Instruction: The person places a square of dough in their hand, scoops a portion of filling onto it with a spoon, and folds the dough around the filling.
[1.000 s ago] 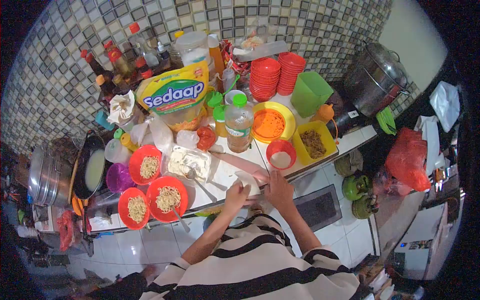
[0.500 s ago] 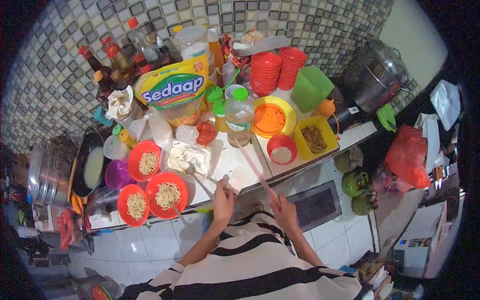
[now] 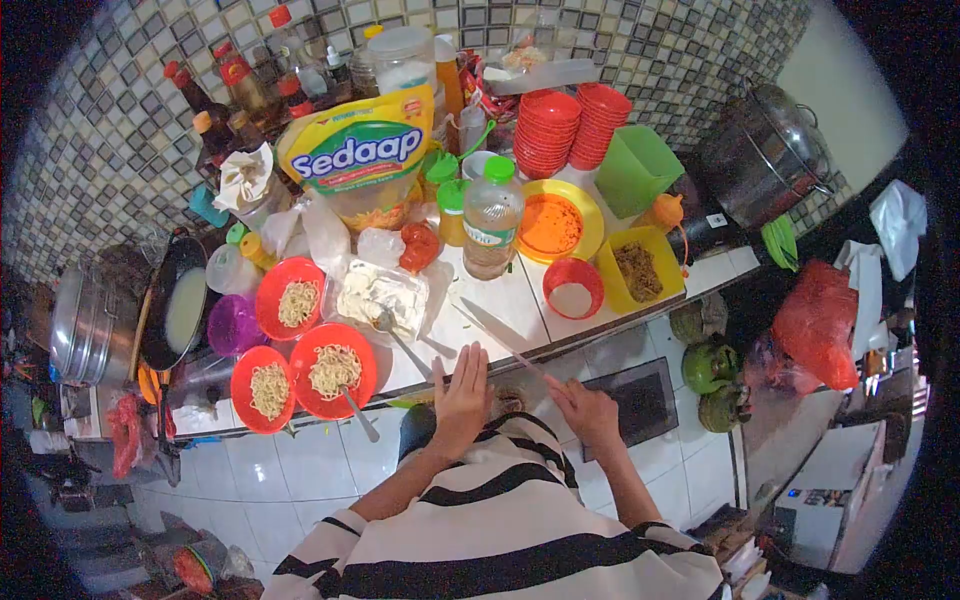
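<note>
My right hand point(image 3: 588, 412) is closed around the handle of a knife point(image 3: 500, 338), whose blade slants up and left over the white tiled counter point(image 3: 520, 290). With fingers stretched out, my left hand point(image 3: 463, 402) is at the counter's front edge, left of the knife; nothing shows in it, though what lies under the palm is hidden. Close to its fingertips, a spoon point(image 3: 382, 322) rests in a clear tray of white creamy food point(image 3: 405, 285). Further left are red bowls of noodles point(image 3: 338, 372), one with a spoon handle sticking out.
Behind the knife stands a green-capped bottle point(image 3: 492, 225). To its right are a yellow plate of orange sauce point(image 3: 553, 226), a red bowl point(image 3: 573, 288) and a yellow container of brown shreds point(image 3: 640, 272). A wok point(image 3: 180, 310) sits at left, a large pot point(image 3: 765, 155) at back right.
The pale flat piece by my left hand is out of sight, and that hand has gone from pinching to stretched fingers. The knife has shifted slightly; the view has moved a little.
</note>
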